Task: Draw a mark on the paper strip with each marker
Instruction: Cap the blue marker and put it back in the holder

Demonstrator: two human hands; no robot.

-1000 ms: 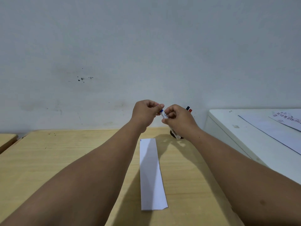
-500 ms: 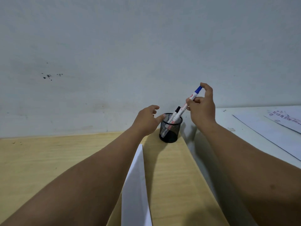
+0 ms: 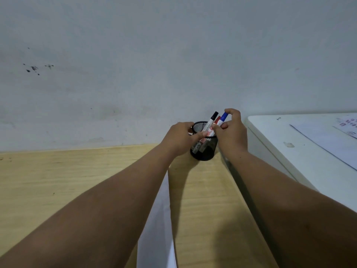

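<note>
markers stand in a black mesh cup (image 3: 203, 151) at the far end of the wooden worktop (image 3: 58, 180), right between the two hands. the blue marker (image 3: 223, 118) leans at the cup's rim, pinched by the right hand (image 3: 232, 132): forefinger curled over its blue cap, thumb against the barrel lower down. the black marker (image 3: 210, 121) tilts out of the cup just left of it, and a red marker (image 3: 217, 120) shows only as a sliver between those two. the left hand (image 3: 181, 139) rests against the cup's left side, thumb laid across the mesh near the rim; its fingers are bent, but whether they truly grip the cup cannot be told.

the paper strip (image 3: 158, 219) lies on the worktop nearer the person than the hands, running under the left forearm; that arm hides its left edge and the frame cuts off its near end. the cup sits close to the worktop's right edge, where a white cabinet (image 3: 289, 151) with loose sheets (image 3: 328, 140) on top rises just beyond the right hand. a grey wall (image 3: 173, 55) closes in behind the cup. left of the left arm the worktop spreads wide and bare.
</note>
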